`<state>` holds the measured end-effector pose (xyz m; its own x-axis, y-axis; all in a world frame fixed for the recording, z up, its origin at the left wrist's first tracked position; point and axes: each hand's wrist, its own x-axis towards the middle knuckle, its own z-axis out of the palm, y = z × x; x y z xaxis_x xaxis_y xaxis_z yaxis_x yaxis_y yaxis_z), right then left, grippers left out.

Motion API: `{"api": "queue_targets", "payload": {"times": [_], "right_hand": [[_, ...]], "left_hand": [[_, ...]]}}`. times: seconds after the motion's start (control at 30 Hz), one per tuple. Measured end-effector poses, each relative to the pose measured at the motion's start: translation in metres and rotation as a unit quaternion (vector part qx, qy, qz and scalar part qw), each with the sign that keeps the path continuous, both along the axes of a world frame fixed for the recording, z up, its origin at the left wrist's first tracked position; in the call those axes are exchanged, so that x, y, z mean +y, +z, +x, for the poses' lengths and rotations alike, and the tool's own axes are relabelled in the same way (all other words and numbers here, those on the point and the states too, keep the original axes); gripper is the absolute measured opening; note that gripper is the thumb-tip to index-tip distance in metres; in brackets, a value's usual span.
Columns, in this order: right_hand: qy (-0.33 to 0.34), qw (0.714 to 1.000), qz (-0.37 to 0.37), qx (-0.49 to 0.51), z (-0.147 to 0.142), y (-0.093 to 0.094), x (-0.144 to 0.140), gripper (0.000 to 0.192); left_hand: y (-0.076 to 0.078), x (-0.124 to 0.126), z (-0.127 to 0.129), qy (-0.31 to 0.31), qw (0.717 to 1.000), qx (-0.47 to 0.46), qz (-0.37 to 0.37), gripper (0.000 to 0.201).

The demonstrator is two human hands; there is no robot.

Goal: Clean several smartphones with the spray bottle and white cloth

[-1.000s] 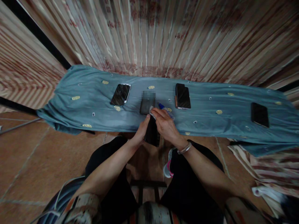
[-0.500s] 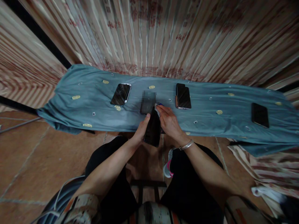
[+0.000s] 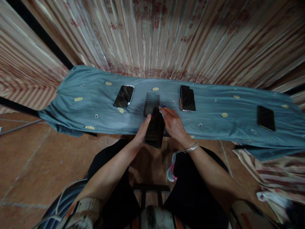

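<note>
My left hand [image 3: 143,130] grips a black phone [image 3: 155,128] by its left edge and holds it tilted above the near edge of a blue-cloth table [image 3: 100,108]. Beside it, my right hand [image 3: 173,125] pinches a small white cloth or wipe [image 3: 161,112] against the phone's top right corner. A bracelet circles my right wrist. Just behind the held phone another dark phone [image 3: 150,104] lies flat on the cloth.
More phones lie on the cloth: one with a white rim [image 3: 124,96] at the left, a black one [image 3: 187,98] right of centre, another [image 3: 265,118] far right. A striped curtain [image 3: 166,38] hangs behind. Tiled floor [image 3: 35,159] is at the left.
The held phone has risen and tilted further up toward the table. My right hand slid from over the screen to the phone's top right corner with the wipe.
</note>
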<state>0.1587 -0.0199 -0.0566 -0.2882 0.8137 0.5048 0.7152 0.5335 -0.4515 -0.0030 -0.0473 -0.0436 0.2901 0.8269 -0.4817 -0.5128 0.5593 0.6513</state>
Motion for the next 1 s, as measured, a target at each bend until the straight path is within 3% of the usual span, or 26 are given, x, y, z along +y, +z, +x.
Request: {"api": "queue_targets", "payload": {"times": [0.1,0.3,0.77,1.0], "right_hand": [[-0.004,1.000,-0.011,-0.003,0.002,0.000,0.000,0.048],[-0.006,1.000,-0.007,-0.010,0.002,0.001,0.000,0.048],[0.004,1.000,-0.024,0.011,-0.001,-0.001,-0.005,0.046],[0.001,1.000,-0.013,0.000,-0.004,0.000,-0.006,0.045]], "left_hand": [[0.006,0.001,0.000,0.004,1.000,0.020,0.003,0.053],[0.015,0.002,-0.001,0.008,0.999,-0.031,-0.005,0.055],[0.017,0.003,-0.011,0.015,0.995,-0.096,0.009,0.057],[0.016,0.013,-0.008,0.032,0.996,-0.082,-0.033,0.061]]}}
